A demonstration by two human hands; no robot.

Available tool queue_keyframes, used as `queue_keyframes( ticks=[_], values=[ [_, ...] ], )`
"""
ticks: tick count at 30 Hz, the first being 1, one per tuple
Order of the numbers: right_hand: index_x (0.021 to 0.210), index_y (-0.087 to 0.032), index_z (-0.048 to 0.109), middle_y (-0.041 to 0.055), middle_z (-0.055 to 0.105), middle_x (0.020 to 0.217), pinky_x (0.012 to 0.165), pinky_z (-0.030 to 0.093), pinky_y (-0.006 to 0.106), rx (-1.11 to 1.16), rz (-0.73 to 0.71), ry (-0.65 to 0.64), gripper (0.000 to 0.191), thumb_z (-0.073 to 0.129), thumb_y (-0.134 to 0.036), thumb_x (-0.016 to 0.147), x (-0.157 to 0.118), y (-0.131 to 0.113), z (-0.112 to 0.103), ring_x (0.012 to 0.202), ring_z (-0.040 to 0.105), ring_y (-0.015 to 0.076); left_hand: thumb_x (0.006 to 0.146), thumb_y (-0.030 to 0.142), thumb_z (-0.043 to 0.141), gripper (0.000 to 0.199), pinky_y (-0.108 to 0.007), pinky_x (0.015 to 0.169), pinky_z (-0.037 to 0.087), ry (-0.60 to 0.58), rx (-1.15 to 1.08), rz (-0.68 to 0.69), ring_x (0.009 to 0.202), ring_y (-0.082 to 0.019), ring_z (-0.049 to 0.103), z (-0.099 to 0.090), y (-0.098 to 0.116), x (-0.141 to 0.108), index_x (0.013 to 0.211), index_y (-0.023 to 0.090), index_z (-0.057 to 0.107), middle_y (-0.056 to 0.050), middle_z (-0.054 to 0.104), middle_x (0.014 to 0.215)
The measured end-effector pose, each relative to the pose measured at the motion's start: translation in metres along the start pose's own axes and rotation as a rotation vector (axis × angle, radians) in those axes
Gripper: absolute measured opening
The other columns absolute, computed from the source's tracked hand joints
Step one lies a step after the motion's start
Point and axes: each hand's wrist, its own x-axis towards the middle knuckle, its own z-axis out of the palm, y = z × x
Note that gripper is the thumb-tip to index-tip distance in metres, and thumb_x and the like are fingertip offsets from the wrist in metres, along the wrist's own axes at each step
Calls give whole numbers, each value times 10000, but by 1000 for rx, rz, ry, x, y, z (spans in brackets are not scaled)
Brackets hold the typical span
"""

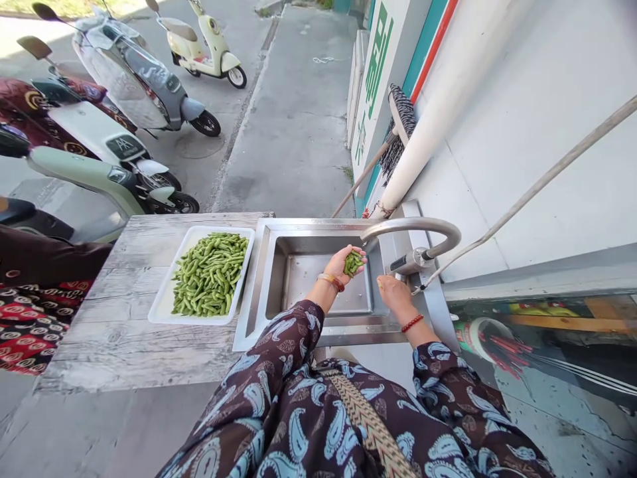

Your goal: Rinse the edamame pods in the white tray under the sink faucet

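Observation:
Over the sink basin, my left hand (340, 264) cups a small heap of green edamame pods (353, 263), palm up, near the mouth of the curved metal faucet (418, 227). My right hand (395, 293) is closed at the sink's right side, just below the faucet's body. Something small and yellow-green shows at its fingertips, too small to name. The steel sink (251, 312) has a few tiny specks on its basin floor. To its left, a white tray (159, 307) holds a large pile of edamame pods (212, 273).
The tray stands on a grey wood-grain table (119, 338). A person's dark sleeve (50, 255) reaches in at the far left. Several scooters (149, 86) are parked beyond. A mop (398, 126) leans by a white pipe (448, 99); a bucket (465, 335) stands at lower right.

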Motion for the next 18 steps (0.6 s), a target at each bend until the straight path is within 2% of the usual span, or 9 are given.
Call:
queue_keyframes(
  ticks=[9,18],
  values=[
    [1017,-132,667,154,706,982,734,482,307,-15,18,-46,256,415,-160,984,10,-8,-2,887,708,233,938,354,561,232,-223,527,543,-8,19,-8,686,-145,694,4,-3,4,847,156,641,-59,702,835],
    [970,-162,671,120,714,953,730,476,302,32,4,-40,188,484,-177,959,9,1,-2,886,704,235,885,355,644,198,-218,533,545,-16,28,-17,674,-140,700,5,-3,8,845,161,640,-55,711,851]
  ],
)
